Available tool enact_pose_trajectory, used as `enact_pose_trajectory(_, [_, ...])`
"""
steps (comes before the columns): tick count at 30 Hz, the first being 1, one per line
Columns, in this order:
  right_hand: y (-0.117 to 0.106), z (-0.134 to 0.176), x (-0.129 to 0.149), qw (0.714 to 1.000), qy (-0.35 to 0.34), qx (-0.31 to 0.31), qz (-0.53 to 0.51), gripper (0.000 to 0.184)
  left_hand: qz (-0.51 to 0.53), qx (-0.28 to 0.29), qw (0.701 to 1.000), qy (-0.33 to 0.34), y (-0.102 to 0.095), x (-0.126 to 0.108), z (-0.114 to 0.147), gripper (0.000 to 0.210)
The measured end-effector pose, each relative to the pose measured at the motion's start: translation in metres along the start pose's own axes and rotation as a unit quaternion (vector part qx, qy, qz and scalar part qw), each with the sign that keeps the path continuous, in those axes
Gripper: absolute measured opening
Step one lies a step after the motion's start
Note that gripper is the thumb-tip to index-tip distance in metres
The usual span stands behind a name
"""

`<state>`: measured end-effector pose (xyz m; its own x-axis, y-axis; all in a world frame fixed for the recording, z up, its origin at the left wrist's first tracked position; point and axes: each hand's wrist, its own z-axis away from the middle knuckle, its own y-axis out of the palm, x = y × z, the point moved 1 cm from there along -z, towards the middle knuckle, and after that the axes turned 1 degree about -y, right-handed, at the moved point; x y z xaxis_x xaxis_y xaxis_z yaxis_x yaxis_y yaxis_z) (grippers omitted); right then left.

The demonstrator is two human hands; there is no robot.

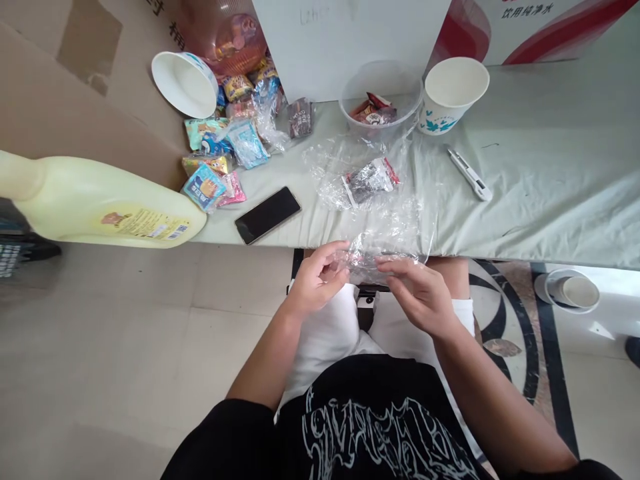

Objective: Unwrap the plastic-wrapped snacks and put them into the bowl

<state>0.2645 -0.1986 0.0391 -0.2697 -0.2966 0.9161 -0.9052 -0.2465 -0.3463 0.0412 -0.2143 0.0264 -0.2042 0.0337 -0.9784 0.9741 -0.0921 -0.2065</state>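
Observation:
A crinkled clear plastic bag [395, 230] lies over the table's front edge and hangs a little past it. My left hand [317, 283] pinches its near left edge between thumb and fingers. At the near right edge, my right hand [420, 293] has its fingers on the plastic, the thumb underneath. Farther in on the plastic sits a small dark snack packet [373, 180] with red and white ends. Behind it stands a clear plastic bowl [415, 110] with several red and brown packets inside.
Left on the green cloth are a phone [269, 215], a pile of wrapped snacks [247, 143], a tilted paper bowl [187, 83] and a large yellow bottle [115, 200]. Right are a paper cup [453, 93] and a white utility knife [469, 173]. Boxes [350, 47] stand behind.

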Motion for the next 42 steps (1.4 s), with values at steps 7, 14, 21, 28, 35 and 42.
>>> enact_pose_trajectory(7, [-0.002,-0.001,0.005,0.997,-0.033,0.071,0.009,0.029,-0.177,0.028,0.977,0.113,-0.001,-0.013,-0.012,0.048])
enact_pose_trajectory(14, [0.002,0.005,-0.008,0.986,0.009,-0.015,0.164,0.021,-0.296,0.01,0.945,0.137,0.004,-0.015,-0.012,0.025])
enact_pose_trajectory(21, [0.004,0.026,0.006,0.968,-0.066,-0.125,0.208,0.012,-0.335,-0.051,0.936,0.092,0.005,-0.032,0.013,0.01])
enact_pose_trajectory(28, [-0.014,0.039,0.005,0.998,0.034,-0.02,-0.043,0.022,0.005,0.078,0.997,0.005,0.009,-0.048,0.011,0.028])
enact_pose_trajectory(35, [-0.001,0.035,-0.012,0.959,0.119,0.106,-0.233,0.044,0.155,0.014,0.968,-0.198,0.029,-0.029,0.002,0.043])
enact_pose_trajectory(42, [0.005,0.029,-0.02,0.938,0.228,0.023,-0.26,0.03,0.253,0.136,0.898,-0.332,0.03,-0.009,-0.007,0.04])
